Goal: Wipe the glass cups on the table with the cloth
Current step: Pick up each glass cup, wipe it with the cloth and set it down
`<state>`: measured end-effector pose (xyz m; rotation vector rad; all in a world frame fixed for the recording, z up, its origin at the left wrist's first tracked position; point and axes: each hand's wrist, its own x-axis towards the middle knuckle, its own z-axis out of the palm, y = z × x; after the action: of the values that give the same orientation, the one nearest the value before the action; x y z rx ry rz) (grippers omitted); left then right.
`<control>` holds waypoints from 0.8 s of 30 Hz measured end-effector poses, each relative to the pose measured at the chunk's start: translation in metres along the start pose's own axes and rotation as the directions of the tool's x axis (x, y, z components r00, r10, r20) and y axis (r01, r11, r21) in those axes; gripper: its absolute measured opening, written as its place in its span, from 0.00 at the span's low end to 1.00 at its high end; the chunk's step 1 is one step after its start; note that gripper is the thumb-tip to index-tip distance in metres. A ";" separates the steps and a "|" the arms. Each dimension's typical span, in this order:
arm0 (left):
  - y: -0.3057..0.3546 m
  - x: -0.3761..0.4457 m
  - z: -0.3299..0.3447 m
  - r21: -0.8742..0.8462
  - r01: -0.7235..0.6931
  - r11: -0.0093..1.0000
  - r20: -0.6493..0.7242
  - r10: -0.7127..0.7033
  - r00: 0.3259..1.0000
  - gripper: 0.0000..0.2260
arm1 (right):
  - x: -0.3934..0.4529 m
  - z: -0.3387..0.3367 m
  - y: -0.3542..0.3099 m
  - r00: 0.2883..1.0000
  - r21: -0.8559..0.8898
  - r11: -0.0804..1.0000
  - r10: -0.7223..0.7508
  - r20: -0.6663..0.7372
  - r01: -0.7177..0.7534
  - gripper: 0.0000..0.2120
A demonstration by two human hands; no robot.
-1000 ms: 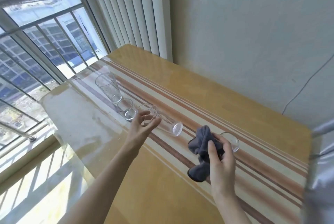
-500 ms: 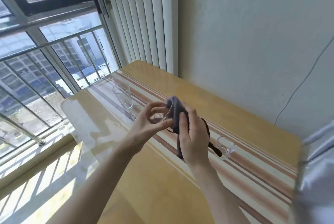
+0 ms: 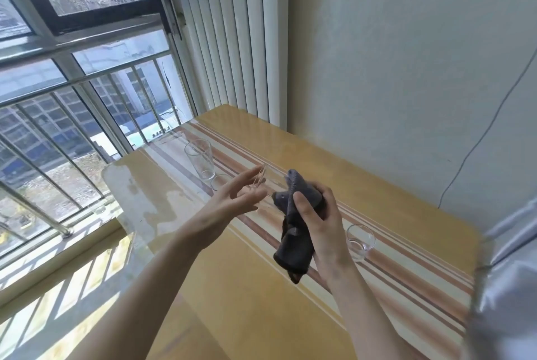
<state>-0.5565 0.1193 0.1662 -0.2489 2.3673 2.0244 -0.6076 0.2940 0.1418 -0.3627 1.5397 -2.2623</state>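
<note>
2 hands up: R hand [image 3: 316, 214] grips cloth [image 3: 295, 231], L hand [image 3: 232, 202] steadies glass [image 3: 260, 182].

held glass [image 3: 259, 182]: blurred and see-through; only its rim shows past the left hand [image 3: 232, 205], the rest hidden by the fingers and the cloth [image 3: 294, 231]
left grip: cannot tell whether the fingers close on the glass
short glass [image 3: 220, 182]: partly behind the left fingertips
right hand [image 3: 318, 224]: palm hidden by the cloth
worktop [image 3: 238, 287]: near part cut off by the bottom edge
grey sleeve [image 3: 505, 287]: cut off at the right edge
</note>
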 end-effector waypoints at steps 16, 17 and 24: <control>0.025 -0.011 -0.001 0.167 -0.183 0.969 0.074 0.173 0.982 0.29 | 0.015 -0.006 -0.027 0.859 -0.785 0.353 -0.267 0.437 0.509 0.24; 0.025 -0.011 0.000 0.172 -0.188 0.967 0.085 0.176 0.981 0.28 | 0.017 -0.004 -0.029 0.908 -0.802 0.429 -0.151 0.391 0.417 0.25; 0.020 -0.018 -0.002 0.233 -0.185 0.955 0.152 0.152 0.977 0.29 | 0.017 -0.012 -0.025 0.926 -0.469 0.840 0.362 0.105 -0.274 0.27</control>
<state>-0.5412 0.1222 0.1882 0.0941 2.5977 1.7175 -0.6318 0.3043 0.1610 -0.3959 1.8514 -1.5603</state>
